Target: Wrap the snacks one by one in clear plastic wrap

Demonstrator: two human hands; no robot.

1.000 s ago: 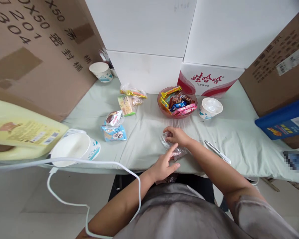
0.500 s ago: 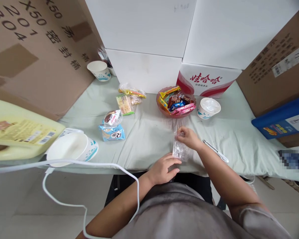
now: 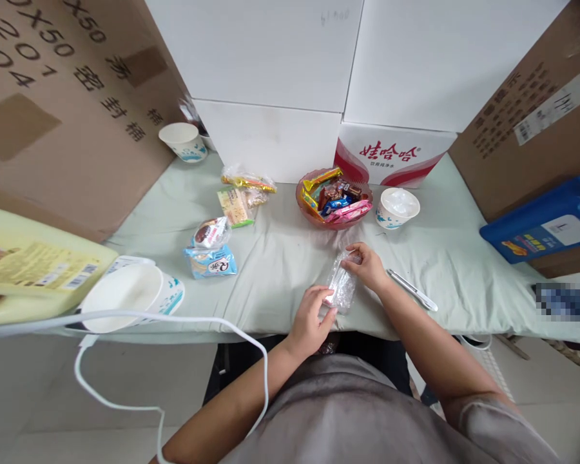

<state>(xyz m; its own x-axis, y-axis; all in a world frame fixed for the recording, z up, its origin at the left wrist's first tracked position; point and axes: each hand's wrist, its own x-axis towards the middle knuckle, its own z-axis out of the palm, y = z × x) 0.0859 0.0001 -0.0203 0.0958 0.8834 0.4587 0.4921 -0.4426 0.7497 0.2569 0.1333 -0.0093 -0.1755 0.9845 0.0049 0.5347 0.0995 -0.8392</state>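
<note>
A crinkled clear plastic bag (image 3: 343, 287) lies tilted between my hands near the table's front edge. My right hand (image 3: 368, 267) pinches its upper right part with thumb and fingers. At the lower left corner, my left hand (image 3: 312, 320) has its fingers and thumb closed around the bag's edge. Just beyond the bag stands a pinkish glass bowl (image 3: 319, 222) full of wrapped snacks (image 3: 338, 198). A silver pen (image 3: 412, 290) rests on the cloth beside my right forearm.
A paper cup (image 3: 391, 218) with clear plastic inside stands right of the bowl. Wrapped snacks (image 3: 211, 261) lie left. A large paper cup (image 3: 171, 296), yellow jug (image 3: 38, 270) and white cable (image 3: 212, 318) occupy the left front. A blue bottle (image 3: 541, 222) and boxes (image 3: 270, 138) border the table.
My left hand has moved up to the bag and closed on its lower corner. The bag is now tilted and lifted somewhat, with my right hand still pinching it. The view has shifted slightly.
</note>
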